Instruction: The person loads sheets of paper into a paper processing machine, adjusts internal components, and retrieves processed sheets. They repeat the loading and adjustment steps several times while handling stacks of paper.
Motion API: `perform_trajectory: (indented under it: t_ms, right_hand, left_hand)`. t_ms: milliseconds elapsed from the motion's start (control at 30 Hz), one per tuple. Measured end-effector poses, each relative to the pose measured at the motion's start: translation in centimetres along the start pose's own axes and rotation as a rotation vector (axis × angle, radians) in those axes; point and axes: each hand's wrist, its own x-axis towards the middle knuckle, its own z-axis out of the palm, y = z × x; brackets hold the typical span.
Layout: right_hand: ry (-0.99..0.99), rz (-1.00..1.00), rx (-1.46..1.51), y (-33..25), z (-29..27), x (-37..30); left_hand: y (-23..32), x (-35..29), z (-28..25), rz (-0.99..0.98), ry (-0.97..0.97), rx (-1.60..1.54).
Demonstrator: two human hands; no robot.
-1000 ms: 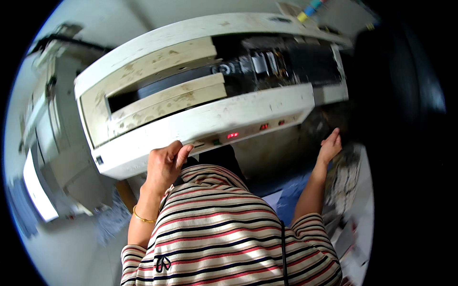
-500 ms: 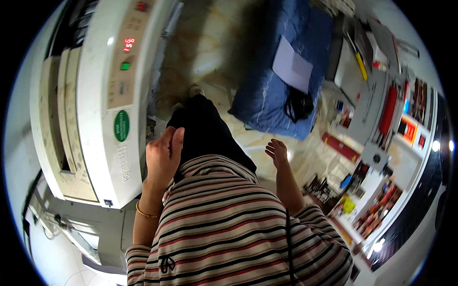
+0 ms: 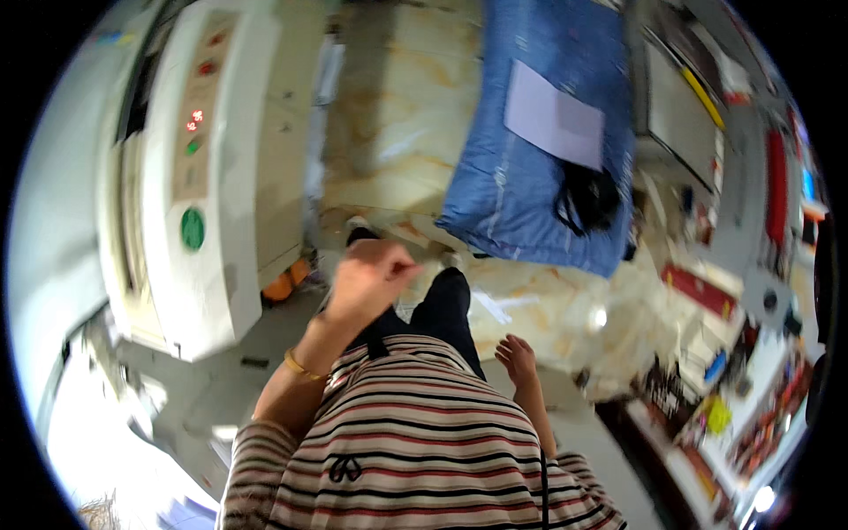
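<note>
My left hand (image 3: 375, 274), a yellow bracelet on its wrist, is raised in front of my body with the fingers folded in. Motion smears it a little, and what it holds, if anything, is hidden. My right hand (image 3: 516, 355) hangs low at my right side, its fingers loosely bent and apart, with nothing in it. The nearest large thing to my left hand is a long white machine (image 3: 221, 283) with a lit red display and a green oval label. Neither hand touches it.
Ahead to the right stands a bed-like block under a blue cover (image 3: 521, 225), bearing a pale sheet (image 3: 552, 115) and a black bundle (image 3: 590, 199). A red box-like object (image 3: 698, 291) lies on the marbled floor (image 3: 389, 177). Crowded shelves and grey equipment line the right.
My view has turned and moved, showing more floor. My left hand has swung from beside the machine to the front of my body. My right hand stays low, fingers apart.
</note>
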Motion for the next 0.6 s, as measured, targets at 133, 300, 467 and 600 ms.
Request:
perform_trajectory:
  t_ms: [133,300,467,600]
  right_hand:
    - [-0.02,-0.046,-0.139,-3.2,-6.9,3.5]
    - [-0.021,-0.18,-0.178,-10.6,-10.2,7.8]
    - [-1.073,-0.165,-0.086,-18.8,-10.1,18.7]
    - [-0.569,-0.946,-1.067,-19.0,-1.2,20.6]
  left_hand:
    - [5.8,-2.9,4.6,0.179,0.143,0.217]
    - [8.6,-7.7,4.4,0.028,0.162,0.354]
    - [7.6,-11.5,2.4,-0.136,0.334,0.463]
    - [9.1,-15.8,-1.3,-0.323,0.522,0.498]
